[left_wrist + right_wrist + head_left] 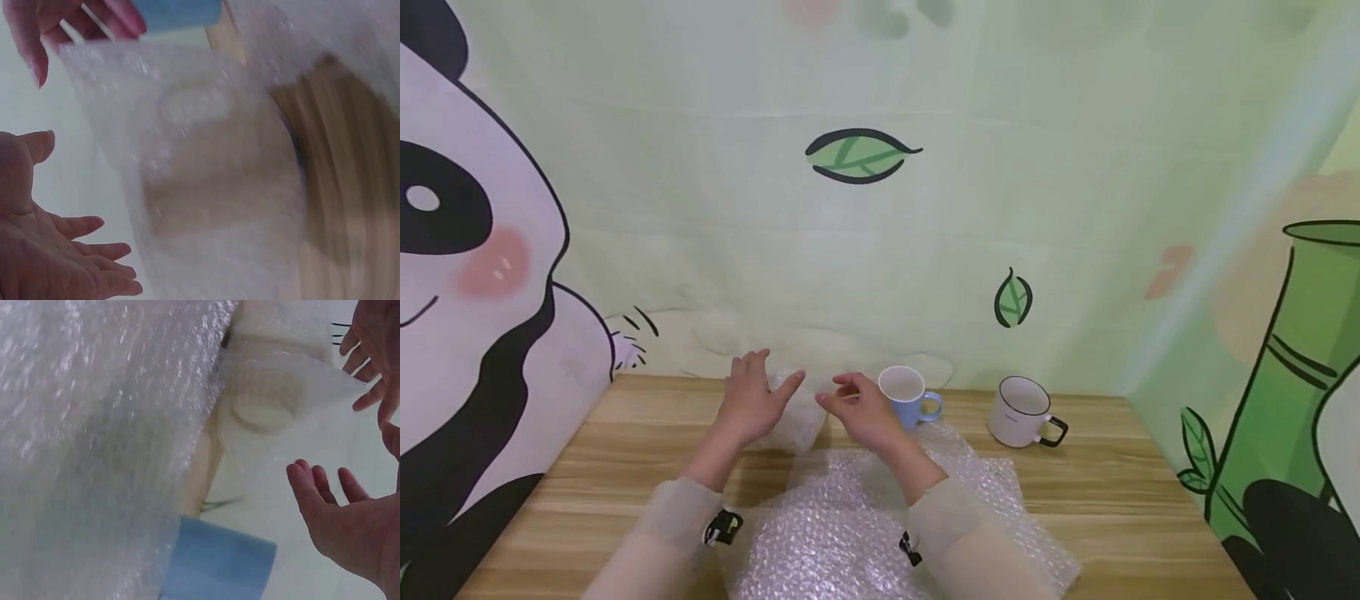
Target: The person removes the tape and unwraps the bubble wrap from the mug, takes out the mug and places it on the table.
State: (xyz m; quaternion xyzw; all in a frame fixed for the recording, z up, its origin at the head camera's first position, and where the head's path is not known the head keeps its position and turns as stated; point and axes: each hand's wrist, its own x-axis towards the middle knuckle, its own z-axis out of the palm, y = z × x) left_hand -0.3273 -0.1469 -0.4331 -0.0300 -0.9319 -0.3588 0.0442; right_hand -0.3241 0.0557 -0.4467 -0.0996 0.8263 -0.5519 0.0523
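Observation:
A mug wrapped in bubble wrap point(801, 427) stands on the table's back left, its form and handle showing faintly through the plastic. Just left of it is my left hand point(751, 406), fingers spread. To its right, my right hand point(872, 414) has loosely bent fingers and holds nothing. Both wrist views show gaps between the hands and the wrapped mug point(212, 169); in the right wrist view a pointed corner of wrap point(350, 384) reaches toward the left hand. A blue mug point(908, 410) with a white inside stands right behind the right hand.
A sheet of bubble wrap point(842, 533) lies across the middle front of the wooden table point(1120, 500). At the back right stands a white mug point(1017, 417) with a black rim and handle. A printed cloth backdrop point(737, 208) hangs directly behind the table.

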